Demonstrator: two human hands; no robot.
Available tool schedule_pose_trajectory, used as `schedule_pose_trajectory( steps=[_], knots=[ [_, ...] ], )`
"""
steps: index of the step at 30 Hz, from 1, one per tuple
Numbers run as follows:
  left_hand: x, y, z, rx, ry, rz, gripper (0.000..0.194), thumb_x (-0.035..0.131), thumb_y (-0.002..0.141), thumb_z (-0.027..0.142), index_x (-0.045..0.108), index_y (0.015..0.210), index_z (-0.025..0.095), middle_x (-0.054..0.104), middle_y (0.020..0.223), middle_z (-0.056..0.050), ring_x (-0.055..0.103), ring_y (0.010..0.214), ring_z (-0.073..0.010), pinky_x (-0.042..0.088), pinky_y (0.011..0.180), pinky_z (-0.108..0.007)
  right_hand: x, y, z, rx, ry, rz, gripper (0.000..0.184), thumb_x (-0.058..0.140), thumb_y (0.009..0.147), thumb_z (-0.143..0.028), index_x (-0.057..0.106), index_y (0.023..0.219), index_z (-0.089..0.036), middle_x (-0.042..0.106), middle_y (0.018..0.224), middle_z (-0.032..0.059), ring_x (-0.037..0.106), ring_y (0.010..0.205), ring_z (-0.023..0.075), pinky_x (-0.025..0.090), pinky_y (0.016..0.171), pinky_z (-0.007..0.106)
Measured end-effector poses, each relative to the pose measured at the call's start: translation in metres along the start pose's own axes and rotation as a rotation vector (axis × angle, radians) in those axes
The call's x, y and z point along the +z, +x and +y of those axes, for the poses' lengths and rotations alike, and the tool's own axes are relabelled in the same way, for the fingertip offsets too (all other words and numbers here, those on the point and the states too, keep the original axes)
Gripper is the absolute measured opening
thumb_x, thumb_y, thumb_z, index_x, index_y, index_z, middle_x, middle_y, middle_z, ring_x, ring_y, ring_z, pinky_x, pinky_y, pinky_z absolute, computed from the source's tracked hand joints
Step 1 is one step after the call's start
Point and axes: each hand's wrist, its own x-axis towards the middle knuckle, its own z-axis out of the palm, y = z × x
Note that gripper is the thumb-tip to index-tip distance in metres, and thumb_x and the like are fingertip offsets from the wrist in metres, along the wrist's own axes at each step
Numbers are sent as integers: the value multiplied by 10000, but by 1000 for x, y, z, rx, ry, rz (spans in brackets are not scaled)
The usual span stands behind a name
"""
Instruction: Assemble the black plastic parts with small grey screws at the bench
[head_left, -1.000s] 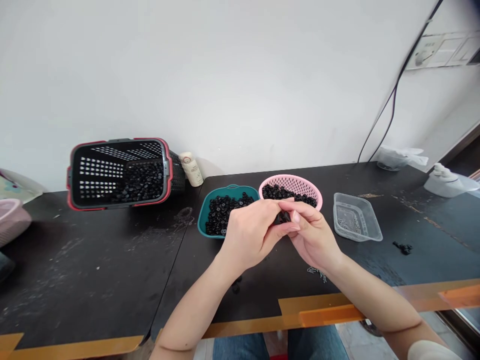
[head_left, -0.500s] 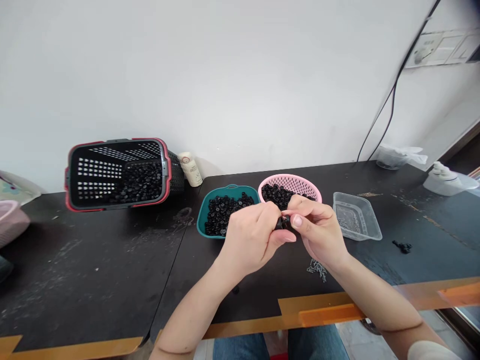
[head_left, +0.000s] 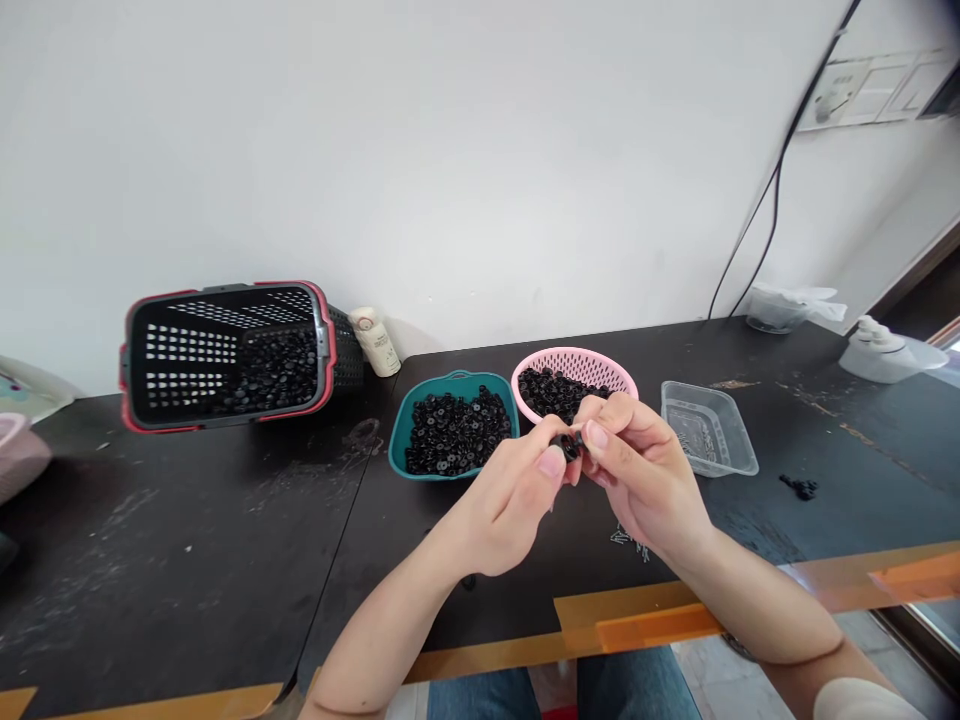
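Head cam: where was that small black piece (head_left: 568, 446)?

Pinched between left hand (head_left: 499, 510) and right hand (head_left: 652, 480) fingertips, over the bench (head_left: 525, 600), between the pink basket (head_left: 600, 368) and the front edge.

Fiddly?

Looked light and stiff, maybe slick tbh. Fingers partly hid it, but I'd have gripped opposite sides.

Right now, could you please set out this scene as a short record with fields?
Left hand: pinches small black pieces
Right hand: fingertips at the same pieces
Teal tray: holds black rings
Pink basket: right of the teal tray, holds black parts
Clear tub: right of the pink basket, small contents unclear
Loose on table: metal pins, black cluster
Near wall: black basket with red trim, white bottle
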Motion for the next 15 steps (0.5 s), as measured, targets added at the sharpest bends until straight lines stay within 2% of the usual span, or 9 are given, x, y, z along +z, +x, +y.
schedule_pose_trajectory(
  steps=[4, 6, 10, 15],
  knots=[
    [3, 2, 2, -24, -76, -35, 385, 274, 975, 453, 425, 768, 165, 362, 629, 29, 353, 538, -83, 361, 526, -235, -3, 1, -3, 61, -46, 3, 53, 647, 857, -267, 627, 845, -220, 581, 643, -34, 581, 501, 97, 490, 429, 199],
    [5, 4, 1, -26, -148, -46, 376, 274, 972, 459, 430, 795, 167, 355, 639, 32, 335, 522, -80, 381, 510, -230, -4, 1, -4, 73, -60, -13, 61, 640, 863, -276, 639, 884, -218, 594, 627, -31, 588, 485, 105, 499, 414, 206],
    [7, 5, -3, -48, -197, -51, 374, 271, 971, 459, 445, 817, 166, 348, 642, 31, 329, 521, -83, 396, 515, -237, -4, 1, -4, 65, 16, -57, 145, 603, 892, -247, 596, 754, -201, 597, 604, -32, 612, 495, 114, 526, 415, 221],
    [4, 4, -5, -75, -215, -45, 390, 267, 971, 453, 384, 722, 177, 329, 613, 31, 328, 540, -91, 398, 557, -247, -4, 1, -3, 89, 106, -116, 142, 598, 892, -197, 554, 757, -204, 621, 657, -35, 613, 464, 117, 542, 404, 256]
  ],
)
